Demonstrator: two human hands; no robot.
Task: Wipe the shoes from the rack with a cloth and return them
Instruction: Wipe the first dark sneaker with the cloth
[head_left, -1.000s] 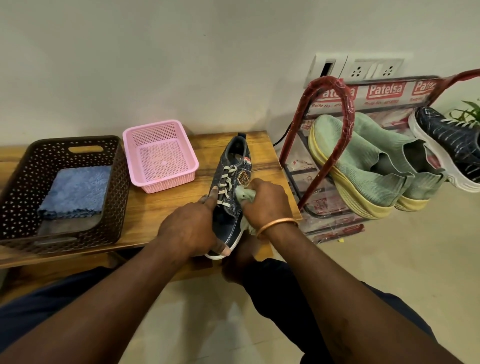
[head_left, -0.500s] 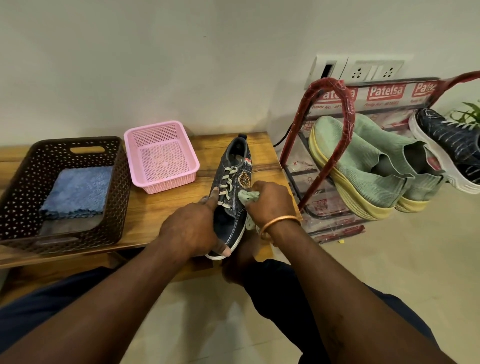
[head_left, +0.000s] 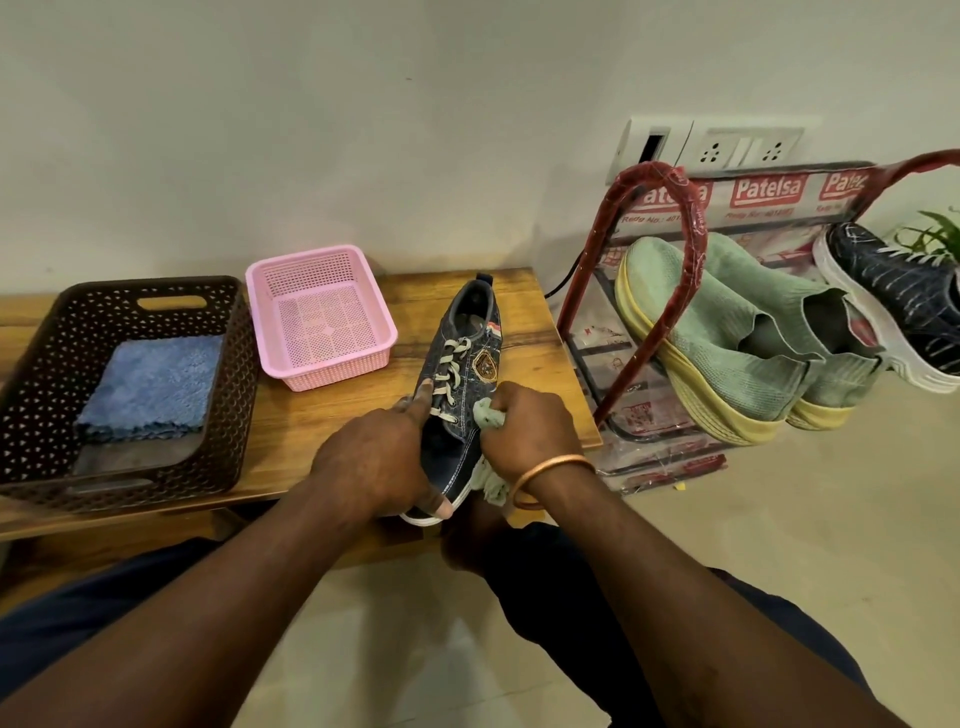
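A person's two forearms reach forward from the near edge over dark-trousered legs and a pale floor. The left hand (head_left: 374, 462) grips the toe end of a dark denim shoe (head_left: 470, 358), thumb curled round the near white sole, forefinger lying straight along the laces. The right hand (head_left: 530, 431), with a bangle (head_left: 550, 467) on its wrist, is closed round a bunched pale green cloth (head_left: 488, 413) and presses it to the shoe's right side. The shoe rests on a low wooden bench (head_left: 322, 431), toe near, heel far.

The step in hand looks like wiping this shoe's right flank. Next, the cloth probably needs to cover the rest of the upper and sole; then the shoe must be carried to the rack on the right.

Further back on the bench, at left, a brown basket (head_left: 31, 364) holds a folded blue cloth (head_left: 150, 384); just right of it stands a pink basket (head_left: 384, 322). To the right of the bench, a red-framed rack (head_left: 691, 218) carries a pair of green shoes (head_left: 727, 332) and one dark shoe (head_left: 904, 291). Wall sockets (head_left: 743, 150) sit on the far wall.
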